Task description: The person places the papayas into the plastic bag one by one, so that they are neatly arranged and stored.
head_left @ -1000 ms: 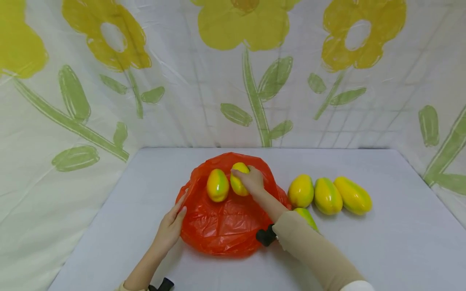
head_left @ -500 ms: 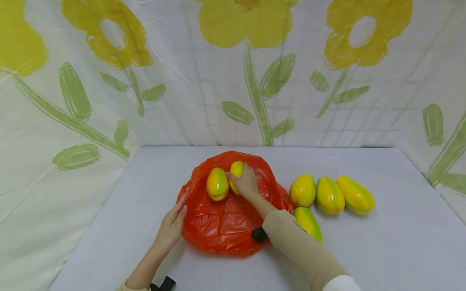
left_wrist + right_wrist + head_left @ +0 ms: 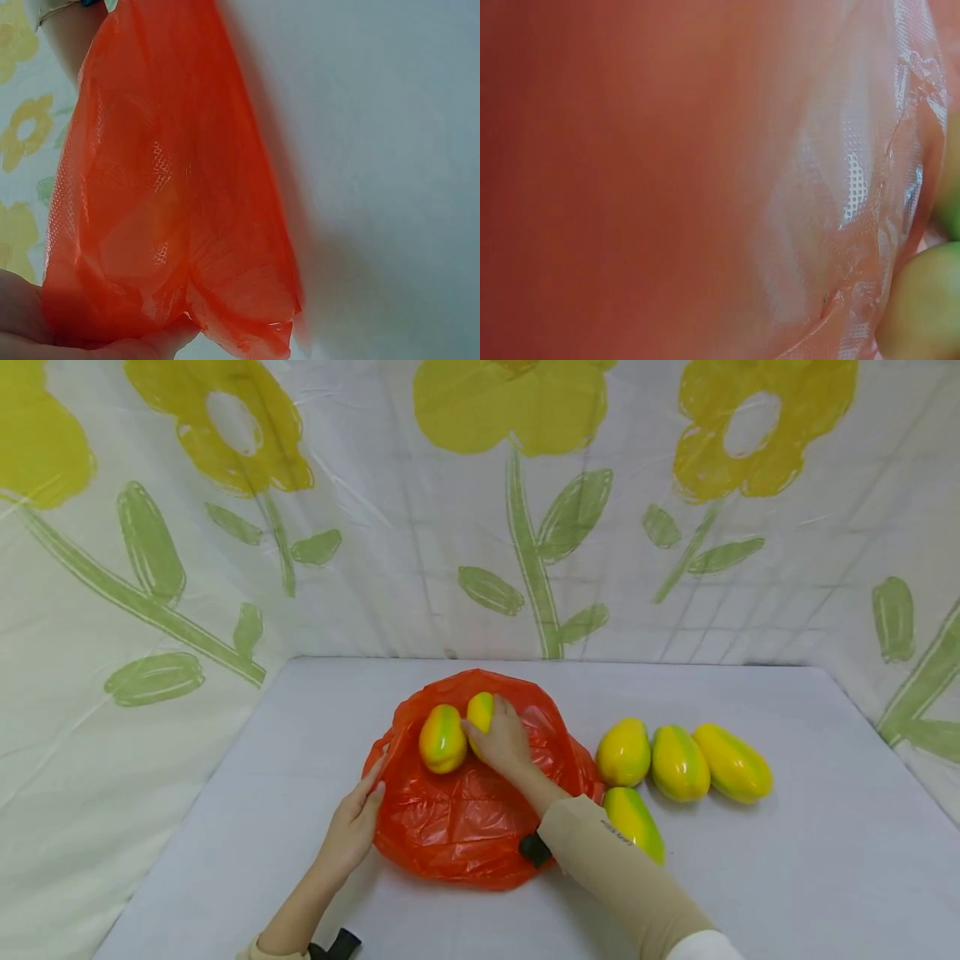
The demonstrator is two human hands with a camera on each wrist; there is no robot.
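Note:
A red plastic bag (image 3: 457, 822) stands with its wide mouth facing me. My left hand (image 3: 356, 818) grips the left rim, thumb on the near side; in the left wrist view that hand (image 3: 112, 345) shows at the bag's lower edge. Inside the bag my right hand (image 3: 504, 739) holds a yellow-green papaya (image 3: 479, 713), its right side covered by the fingers. Close to its left lies another papaya (image 3: 442, 739). The right wrist view is mostly filled by blurred red plastic (image 3: 667, 180), and the right hand does not show there.
Right of the bag, three papayas lie in a row: one papaya (image 3: 624, 752), a middle papaya (image 3: 678, 763) and a far-right papaya (image 3: 732, 763). Another papaya (image 3: 634, 822) rests nearer, beside my right sleeve. A white table (image 3: 825, 860) meets a flowered curtain (image 3: 375, 568) behind.
My right hand has moved a little left with its papaya inside the bag. The papaya beside it has shifted slightly left. My left hand has stayed on the rim.

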